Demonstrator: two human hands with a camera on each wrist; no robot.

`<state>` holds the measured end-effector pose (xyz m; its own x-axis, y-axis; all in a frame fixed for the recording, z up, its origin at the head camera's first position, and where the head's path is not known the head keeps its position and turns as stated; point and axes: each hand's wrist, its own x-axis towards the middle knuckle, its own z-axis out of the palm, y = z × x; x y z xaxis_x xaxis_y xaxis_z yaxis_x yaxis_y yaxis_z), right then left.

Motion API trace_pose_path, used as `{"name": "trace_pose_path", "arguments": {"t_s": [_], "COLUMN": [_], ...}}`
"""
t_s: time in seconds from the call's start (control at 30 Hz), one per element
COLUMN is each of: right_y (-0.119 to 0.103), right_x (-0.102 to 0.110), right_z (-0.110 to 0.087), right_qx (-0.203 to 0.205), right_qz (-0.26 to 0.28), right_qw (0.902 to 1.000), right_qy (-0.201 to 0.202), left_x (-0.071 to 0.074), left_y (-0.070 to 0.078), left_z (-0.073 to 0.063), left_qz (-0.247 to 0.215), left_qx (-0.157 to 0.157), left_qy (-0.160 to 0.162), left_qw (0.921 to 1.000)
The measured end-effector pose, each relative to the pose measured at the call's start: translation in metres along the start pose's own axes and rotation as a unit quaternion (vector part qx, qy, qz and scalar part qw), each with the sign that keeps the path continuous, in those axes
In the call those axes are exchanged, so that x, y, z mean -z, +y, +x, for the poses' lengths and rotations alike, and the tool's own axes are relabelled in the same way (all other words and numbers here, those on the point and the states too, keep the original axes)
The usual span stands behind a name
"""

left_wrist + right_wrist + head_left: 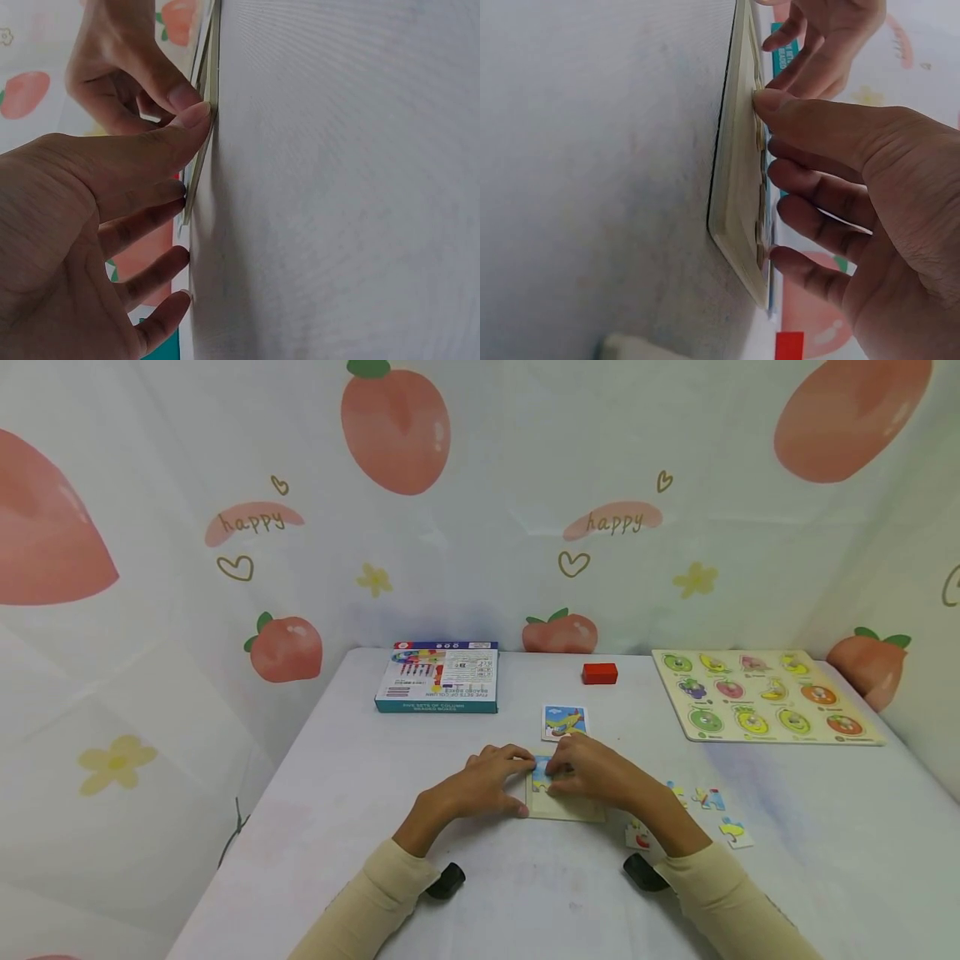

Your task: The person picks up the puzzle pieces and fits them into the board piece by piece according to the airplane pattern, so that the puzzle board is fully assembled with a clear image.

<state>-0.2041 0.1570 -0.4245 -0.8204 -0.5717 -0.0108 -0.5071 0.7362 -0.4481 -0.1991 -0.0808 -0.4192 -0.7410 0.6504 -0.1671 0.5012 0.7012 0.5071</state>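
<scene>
A shallow puzzle tray (567, 810) lies on the white table in front of me, its near part bare. My left hand (489, 781) grips the tray's left side, thumb at the near corner and forefinger near the upper left. Blue jigsaw pieces (539, 774) fill part of the tray's far side. Over them my right hand (596, 768) pinches a piece between thumb and forefinger, and its fingers hide most of that piece. In the right wrist view, the right thumb (776, 105) rests on the piece's near edge, just above the tray's floor. A small picture card (566, 721) lies behind the tray.
Several loose jigsaw pieces (708, 798) are scattered by the right forearm, one partly behind it. Farther back stand a boxed set (438, 678) at left and a red block (600, 673). A fruit picture board (771, 697) lies at the far right.
</scene>
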Motion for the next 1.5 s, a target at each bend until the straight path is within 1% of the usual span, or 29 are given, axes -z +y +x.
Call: {"name": "trace_pose_path", "arguments": {"t_s": [0.17, 0.4, 0.5, 0.77, 0.93, 1.03, 1.23, 1.5], "right_y": [-0.0013, -0.003, -0.0048, -0.0086, -0.0091, -0.0091, -0.0067, -0.0036], "right_x": [0.0002, -0.0015, -0.002, -0.005, -0.0055, -0.0051, -0.0039, -0.0026], "right_z": [-0.0014, -0.0009, -0.0009, -0.0007, -0.0005, -0.0011, -0.0015, -0.0035], "right_qx": [-0.007, 0.018, 0.019, -0.015, -0.035, -0.038, -0.025, -0.007], "right_qz": [0.0, -0.026, -0.031, 0.002, 0.014, 0.022, 0.019, 0.018], "right_qw": [1.0, 0.9993, 0.999, 0.999, 0.9985, 0.9983, 0.9987, 0.9988], "right_qy": [0.0, 0.02, 0.028, 0.041, 0.04, 0.037, 0.041, 0.045], "left_x": [-0.0005, -0.0016, -0.0021, -0.0026, -0.0025, -0.002, -0.0013, -0.004], "left_y": [-0.0005, -0.0019, -0.0031, -0.0043, -0.002, -0.0006, 0.0011, 0.0039], "left_z": [0.0002, 0.0017, 0.0019, 0.0, -0.0004, -0.0005, -0.0003, 0.0013], "left_qz": [-0.001, -0.003, -0.004, -0.021, -0.003, 0.009, 0.025, 0.031], "left_qx": [-0.001, 0.004, 0.005, -0.006, -0.018, -0.026, -0.027, -0.027], "left_qy": [0.0, 0.001, 0.002, 0.008, 0.005, 0.003, -0.003, 0.016], "left_qw": [1.0, 1.0, 1.0, 0.9997, 0.9998, 0.9996, 0.9993, 0.999]}}
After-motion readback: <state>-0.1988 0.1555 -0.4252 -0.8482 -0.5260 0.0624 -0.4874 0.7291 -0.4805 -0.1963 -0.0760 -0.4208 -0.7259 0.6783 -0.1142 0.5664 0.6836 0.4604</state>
